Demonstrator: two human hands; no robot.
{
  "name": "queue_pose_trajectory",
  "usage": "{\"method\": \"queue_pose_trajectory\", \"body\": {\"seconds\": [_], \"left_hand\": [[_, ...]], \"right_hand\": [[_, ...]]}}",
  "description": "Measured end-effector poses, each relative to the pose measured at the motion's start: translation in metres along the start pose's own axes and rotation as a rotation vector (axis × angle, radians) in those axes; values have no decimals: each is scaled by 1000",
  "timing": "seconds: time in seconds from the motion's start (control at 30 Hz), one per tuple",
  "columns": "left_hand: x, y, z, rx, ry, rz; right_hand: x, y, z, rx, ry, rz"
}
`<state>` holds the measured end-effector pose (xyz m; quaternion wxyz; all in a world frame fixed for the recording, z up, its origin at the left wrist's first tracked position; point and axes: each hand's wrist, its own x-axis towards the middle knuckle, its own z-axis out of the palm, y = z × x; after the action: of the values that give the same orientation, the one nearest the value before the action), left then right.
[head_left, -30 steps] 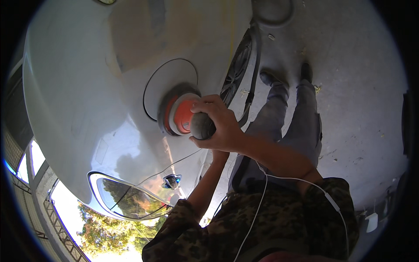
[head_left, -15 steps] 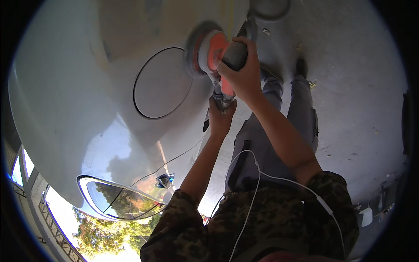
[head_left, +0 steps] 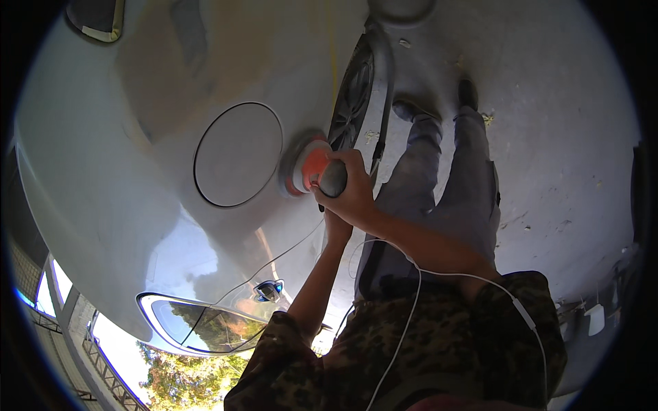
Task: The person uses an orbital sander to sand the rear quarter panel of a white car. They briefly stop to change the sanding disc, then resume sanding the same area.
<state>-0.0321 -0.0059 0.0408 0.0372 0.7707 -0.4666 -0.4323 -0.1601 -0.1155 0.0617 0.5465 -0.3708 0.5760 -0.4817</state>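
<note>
An orange and grey disc sander (head_left: 315, 163) is pressed edge-on to the car body panel (head_left: 171, 151), its round pad (head_left: 290, 171) just right of the round fuel flap (head_left: 236, 155). My right hand (head_left: 355, 183) wraps over the sander's dark rounded top, fingers closed on it. Lower down, my left hand (head_left: 337, 225) grips the tool's rear end; its fingers are largely hidden behind my right hand. The panel is pale grey, with tan-brown patches above the flap.
The car's wheel (head_left: 354, 96) lies beyond the sander, with a dark hose (head_left: 385, 123) beside it. A lamp (head_left: 205, 323) is set in the body at lower left. A thin white cable (head_left: 404, 329) hangs across my front. My legs and shoes stand on the grey floor (head_left: 548, 137).
Both hands have brought the sander down and slightly left, from the flap's upper right to its lower right side. The view has shifted, showing more of the wheel.
</note>
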Motion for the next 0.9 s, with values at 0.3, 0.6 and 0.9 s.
{"method": "queue_pose_trajectory", "body": {"seconds": [0.3,0.6,0.9], "left_hand": [[56,60,-1,-156,15,18],[16,24,10,70,-132,-77],[64,67,-5,-156,-19,-34]], "right_hand": [[103,-23,-22,-90,101,91],[32,-1,-16,-53,35,61],[106,-25,-18,-61,106,29]]}}
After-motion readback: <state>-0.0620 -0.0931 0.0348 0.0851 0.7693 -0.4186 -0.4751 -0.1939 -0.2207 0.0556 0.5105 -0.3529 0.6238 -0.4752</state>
